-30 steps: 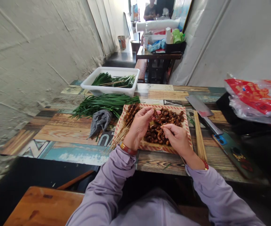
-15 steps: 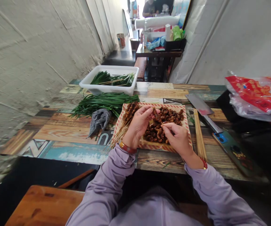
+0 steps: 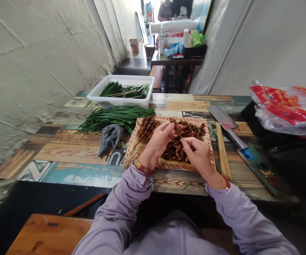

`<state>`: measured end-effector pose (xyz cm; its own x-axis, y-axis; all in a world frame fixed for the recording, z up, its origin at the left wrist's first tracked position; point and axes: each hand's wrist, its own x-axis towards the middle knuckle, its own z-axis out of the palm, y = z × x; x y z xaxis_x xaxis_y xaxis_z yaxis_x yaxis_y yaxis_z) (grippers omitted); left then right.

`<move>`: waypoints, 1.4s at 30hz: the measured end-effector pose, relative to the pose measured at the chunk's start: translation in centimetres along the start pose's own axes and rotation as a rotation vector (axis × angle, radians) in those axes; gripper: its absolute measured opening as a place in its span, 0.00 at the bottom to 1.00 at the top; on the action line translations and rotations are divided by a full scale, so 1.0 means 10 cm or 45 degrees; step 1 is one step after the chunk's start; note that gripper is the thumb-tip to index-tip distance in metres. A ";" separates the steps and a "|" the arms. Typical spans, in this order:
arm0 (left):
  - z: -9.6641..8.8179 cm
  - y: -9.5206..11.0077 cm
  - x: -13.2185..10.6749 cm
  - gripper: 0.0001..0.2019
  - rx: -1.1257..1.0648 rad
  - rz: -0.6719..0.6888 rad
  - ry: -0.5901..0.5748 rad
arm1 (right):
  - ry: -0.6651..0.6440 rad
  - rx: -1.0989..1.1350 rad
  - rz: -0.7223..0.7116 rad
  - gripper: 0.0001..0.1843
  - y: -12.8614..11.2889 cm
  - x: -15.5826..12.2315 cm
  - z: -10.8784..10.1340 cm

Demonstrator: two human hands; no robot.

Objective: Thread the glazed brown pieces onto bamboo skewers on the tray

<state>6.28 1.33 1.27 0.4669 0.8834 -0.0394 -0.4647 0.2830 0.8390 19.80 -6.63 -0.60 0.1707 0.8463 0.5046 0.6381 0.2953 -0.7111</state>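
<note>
Pale, rough-surfaced walls [image 3: 35, 53] flank a narrow room where a person in lilac sleeves works at a tabletop [image 3: 70, 147] patterned like mismatched planks in brown, teal and white, with large printed characters near its front edge. Beyond it, a second tabletop [image 3: 176, 61] carries boxes and packets, and farther back, against bright light, a person in a dark top [image 3: 165, 11] appears. An orange-brown wooden seat [image 3: 51, 233] fills the lower left corner. At center, a tray [image 3: 210, 150] bordered in red-and-white stripes lies before the worker; a white plastic tub [image 3: 126, 103] of greens stands behind it to the left, with loose green stems [image 3: 112, 118] piled in front of the tub. A red-and-clear plastic bag [image 3: 288, 109] sits at right, near a cleaver [image 3: 222, 117] and a bundle of bare sticks [image 3: 223, 152] beside the tray. A gray cloth [image 3: 110, 136] lies crumpled at left. Over the tray, the left hand [image 3: 160, 140] grips a dark brown piece [image 3: 174, 122] while the right hand [image 3: 198, 152] pinches a thin stick [image 3: 181, 137] pointed toward it, above heaped glossy pieces [image 3: 195, 131] and beside loaded skewers [image 3: 146, 127].
</note>
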 end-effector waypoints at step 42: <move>0.12 -0.13 -0.06 0.11 -0.080 -0.021 -0.032 | -0.013 -0.016 0.023 0.11 0.00 0.01 -0.03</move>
<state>7.53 -0.06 0.88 0.4935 0.8689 -0.0389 -0.5024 0.3212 0.8027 20.03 -6.69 -0.43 0.1746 0.8561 0.4864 0.6444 0.2742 -0.7139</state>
